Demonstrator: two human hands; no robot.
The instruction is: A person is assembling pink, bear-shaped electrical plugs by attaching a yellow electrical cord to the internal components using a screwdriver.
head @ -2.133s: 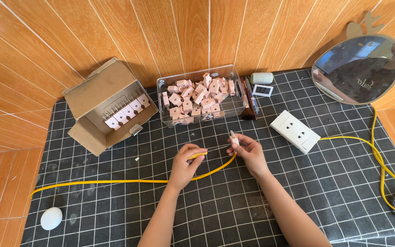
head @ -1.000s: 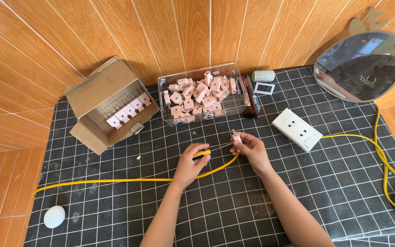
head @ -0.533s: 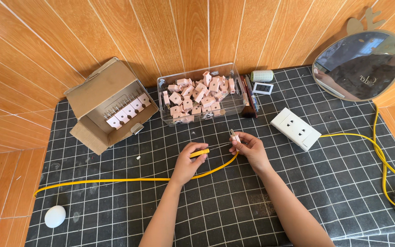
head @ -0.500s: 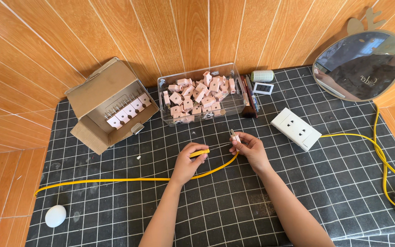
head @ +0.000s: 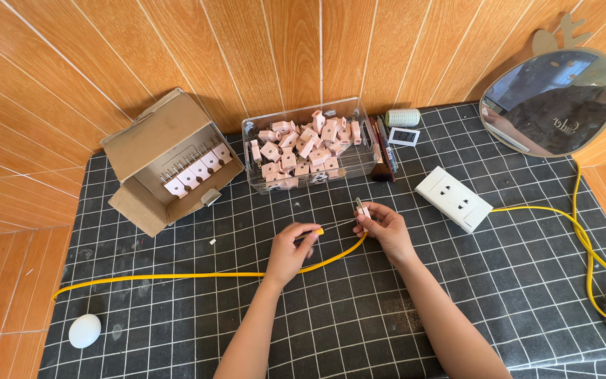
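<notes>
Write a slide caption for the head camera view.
Left hand pinches a yellow cable; right hand holds a small plug.

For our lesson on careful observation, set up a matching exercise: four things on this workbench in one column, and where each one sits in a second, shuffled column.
Things:
1. cardboard box
2. clear tub of pink plugs
3. white socket block
4. white egg-shaped object

Places:
A. near left corner of the mat
B. right of the hands, on a yellow cable
C. far left, lying open on its side
D. against the wooden wall, in the middle

Pairs: 1-C, 2-D, 3-B, 4-A
</notes>
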